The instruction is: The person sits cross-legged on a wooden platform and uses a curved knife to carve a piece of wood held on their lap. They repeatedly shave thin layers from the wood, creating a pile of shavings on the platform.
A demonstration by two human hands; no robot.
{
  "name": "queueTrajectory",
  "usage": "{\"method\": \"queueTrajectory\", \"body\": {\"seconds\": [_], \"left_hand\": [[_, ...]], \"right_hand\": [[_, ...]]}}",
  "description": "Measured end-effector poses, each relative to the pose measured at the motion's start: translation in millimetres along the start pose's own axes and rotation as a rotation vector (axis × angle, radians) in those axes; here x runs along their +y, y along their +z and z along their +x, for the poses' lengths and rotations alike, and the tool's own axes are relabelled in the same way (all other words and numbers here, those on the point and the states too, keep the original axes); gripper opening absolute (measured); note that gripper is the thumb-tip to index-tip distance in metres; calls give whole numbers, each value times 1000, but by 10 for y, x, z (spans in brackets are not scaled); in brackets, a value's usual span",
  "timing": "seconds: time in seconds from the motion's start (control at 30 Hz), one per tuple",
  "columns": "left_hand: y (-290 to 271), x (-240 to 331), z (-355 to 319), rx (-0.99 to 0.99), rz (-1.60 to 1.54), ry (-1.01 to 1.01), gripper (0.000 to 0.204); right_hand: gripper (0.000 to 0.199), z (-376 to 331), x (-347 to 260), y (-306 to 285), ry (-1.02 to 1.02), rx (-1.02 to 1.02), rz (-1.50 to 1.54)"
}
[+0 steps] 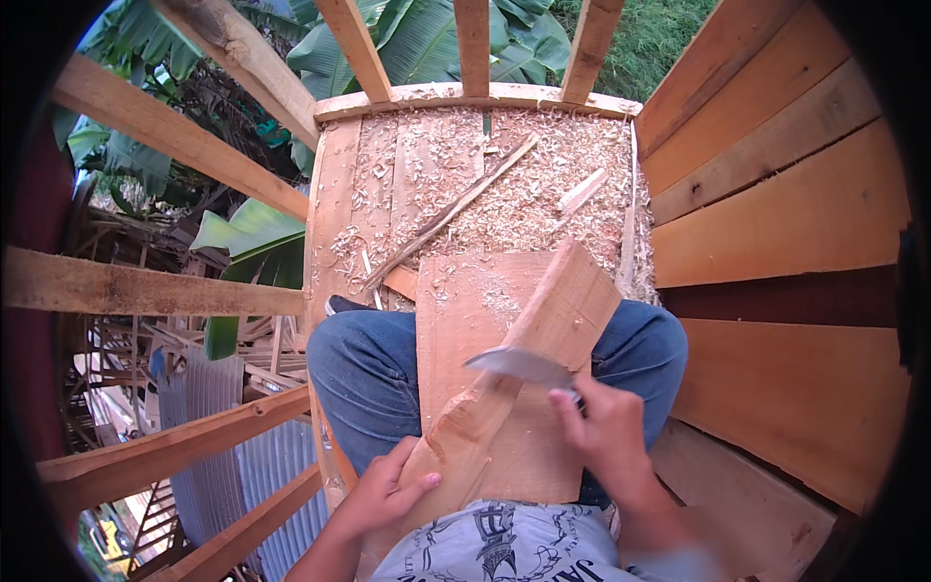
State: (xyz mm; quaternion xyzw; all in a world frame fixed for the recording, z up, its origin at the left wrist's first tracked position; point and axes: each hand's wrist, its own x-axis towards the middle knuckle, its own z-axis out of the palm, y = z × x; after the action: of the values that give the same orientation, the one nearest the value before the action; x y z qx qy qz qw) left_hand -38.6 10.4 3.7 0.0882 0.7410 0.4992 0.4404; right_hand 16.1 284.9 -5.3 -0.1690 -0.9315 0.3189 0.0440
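A thick wooden piece (567,303) lies slantwise over my lap, its broad end far and to the right, its narrower end near my body. My left hand (398,485) is closed round the near end, thumb on top. In my right hand (609,422) is a knife (524,366) with a wide, curved metal blade. The blade points left and lies across the middle of the wood, beside a rough cut patch. Most of its handle is hidden in my fingers. Under the wooden piece, a flat wide board (451,320) rests on my legs.
Curled shavings (553,145) cover much of the plank floor (335,184) ahead. A long dark stick (451,209) and a pale offcut (582,194) lie among them. Wooden rails (175,291) stand at the left, a plank wall (776,223) at the right. Banana leaves hang beyond the rails.
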Motion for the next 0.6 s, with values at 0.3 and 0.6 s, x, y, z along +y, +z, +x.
{"method": "queueTrajectory", "body": {"seconds": [0.3, 0.6], "left_hand": [[49, -81, -59, 75, 48, 10, 36], [49, -77, -36, 71, 54, 10, 36]], "right_hand": [[41, 267, 293, 72, 64, 115, -128], [39, 38, -38, 72, -103, -171, 0]]}}
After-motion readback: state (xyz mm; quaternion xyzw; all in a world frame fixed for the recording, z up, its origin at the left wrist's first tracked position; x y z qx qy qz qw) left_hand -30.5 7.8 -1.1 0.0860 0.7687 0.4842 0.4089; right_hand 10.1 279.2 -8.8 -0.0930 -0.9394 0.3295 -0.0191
